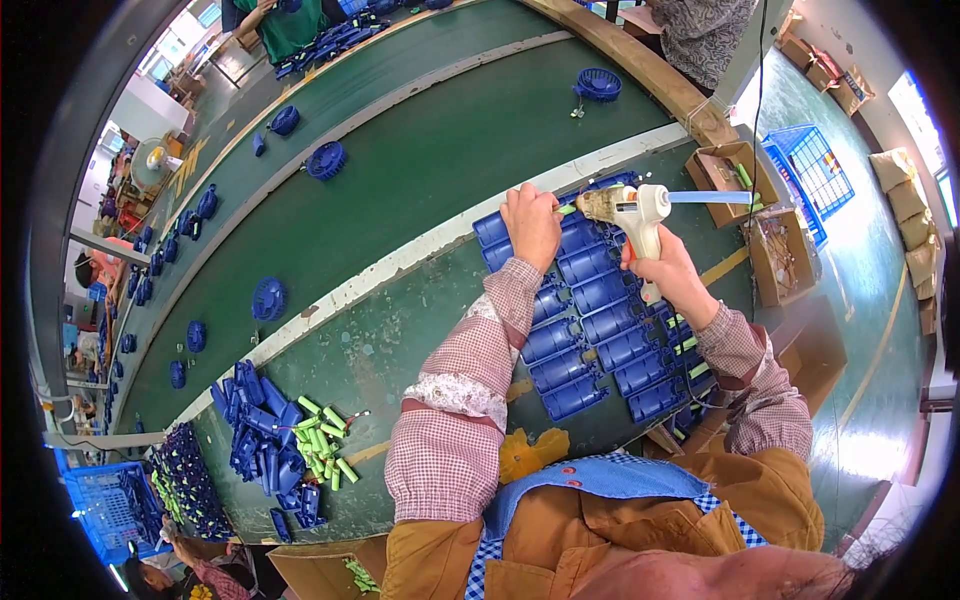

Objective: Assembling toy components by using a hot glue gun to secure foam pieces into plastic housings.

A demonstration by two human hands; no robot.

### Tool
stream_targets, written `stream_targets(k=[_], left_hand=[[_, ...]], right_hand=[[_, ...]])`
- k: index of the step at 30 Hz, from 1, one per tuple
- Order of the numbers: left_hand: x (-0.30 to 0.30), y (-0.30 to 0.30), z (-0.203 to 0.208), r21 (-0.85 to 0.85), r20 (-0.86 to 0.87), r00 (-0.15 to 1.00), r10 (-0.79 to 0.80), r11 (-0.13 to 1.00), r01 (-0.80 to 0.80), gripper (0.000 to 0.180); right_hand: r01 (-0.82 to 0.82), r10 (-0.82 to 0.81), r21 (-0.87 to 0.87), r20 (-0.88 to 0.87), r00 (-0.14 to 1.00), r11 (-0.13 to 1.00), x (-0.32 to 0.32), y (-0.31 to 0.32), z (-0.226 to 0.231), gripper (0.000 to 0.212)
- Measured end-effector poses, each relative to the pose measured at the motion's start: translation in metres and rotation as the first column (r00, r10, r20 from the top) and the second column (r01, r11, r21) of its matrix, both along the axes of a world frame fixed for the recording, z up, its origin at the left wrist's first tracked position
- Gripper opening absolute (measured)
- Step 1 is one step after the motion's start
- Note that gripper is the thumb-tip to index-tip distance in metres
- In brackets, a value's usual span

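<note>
My right hand (672, 268) grips a white glue gun (632, 212) with a pale blue glue stick out of its back. Its crusted nozzle points left at the far end of a row of blue plastic housings (590, 330) laid in two columns on the green table. My left hand (533, 225) presses down on the far housing beside the nozzle, fingers closed around a small green cylinder. Green cylinders (688, 345) show along the right edge of the housings.
A pile of blue housings (262, 440) and loose green cylinders (322, 445) lies at my left. Round blue grille parts (326, 160) ride the green conveyor belt (420, 150). Cardboard boxes (780, 255) and a blue crate (812, 170) stand at my right. Other people work along the belt.
</note>
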State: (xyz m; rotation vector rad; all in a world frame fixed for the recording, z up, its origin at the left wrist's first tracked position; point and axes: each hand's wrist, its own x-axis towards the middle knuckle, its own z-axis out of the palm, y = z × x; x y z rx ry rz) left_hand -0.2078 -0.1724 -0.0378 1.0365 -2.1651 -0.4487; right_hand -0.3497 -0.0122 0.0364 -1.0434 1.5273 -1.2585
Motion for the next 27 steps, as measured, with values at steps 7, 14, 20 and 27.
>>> stream_targets(k=[7,14,20,27], left_hand=[[0.029,0.001,0.012,-0.134,-0.103,0.992,0.066,0.988,-0.08,0.021],[0.15,0.041,0.053,-0.089,-0.081,0.991,0.109,0.989,-0.116,0.022],[0.357,0.058,0.037,-0.24,0.251,0.693,0.676,0.737,-0.632,0.018],[0.426,0.079,0.005,-0.317,0.611,0.25,0.751,0.522,-0.792,0.007]], right_hand=[[-0.033,0.033,0.041,-0.006,0.999,0.999,0.005,0.005,-0.004,0.029],[-0.017,0.021,0.046,-0.088,0.996,0.999,-0.003,0.016,-0.002,0.033],[-0.026,0.026,0.016,-0.02,0.999,1.0,-0.005,0.015,0.002,0.039],[-0.024,0.025,0.021,-0.028,0.999,0.999,-0.007,0.013,-0.005,0.04]])
